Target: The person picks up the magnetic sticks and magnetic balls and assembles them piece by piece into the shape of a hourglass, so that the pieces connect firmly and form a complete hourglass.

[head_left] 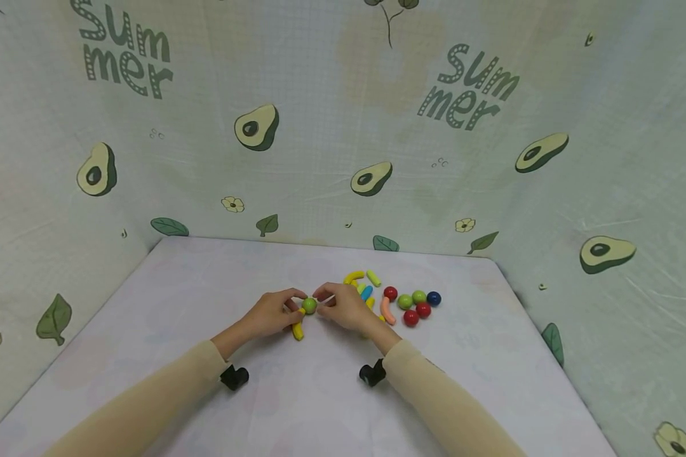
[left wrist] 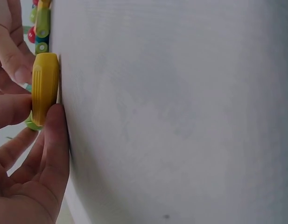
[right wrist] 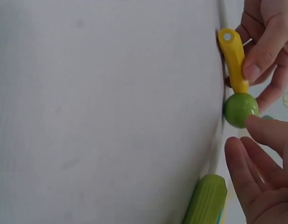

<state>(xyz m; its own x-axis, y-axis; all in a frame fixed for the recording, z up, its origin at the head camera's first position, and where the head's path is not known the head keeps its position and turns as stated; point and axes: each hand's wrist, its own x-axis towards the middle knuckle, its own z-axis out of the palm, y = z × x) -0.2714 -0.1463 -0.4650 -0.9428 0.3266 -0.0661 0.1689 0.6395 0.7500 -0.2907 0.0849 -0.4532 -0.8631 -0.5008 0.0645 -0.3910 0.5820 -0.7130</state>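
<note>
My left hand (head_left: 273,312) pinches a curved yellow toy rod (right wrist: 235,60) between thumb and fingers, low over the white tabletop. One end of the rod meets a green ball (head_left: 309,306); a round pale spot shows on its other end. From the opposite side, my right hand (head_left: 345,306) comes up to the ball. In the right wrist view its thumb tip is right at the ball, while the other fingers (right wrist: 242,172) stay loosely bent and apart from it. The yellow rod (left wrist: 45,88) hides most of the ball in the left wrist view.
Right of my hands lie yellow, light green and blue rods (head_left: 366,292), partly behind the right hand. Farther right are a curved pink rod (head_left: 386,311) and several balls, including red (head_left: 411,317) and dark blue (head_left: 434,298). Patterned cloth (head_left: 320,82) walls the table's back and sides.
</note>
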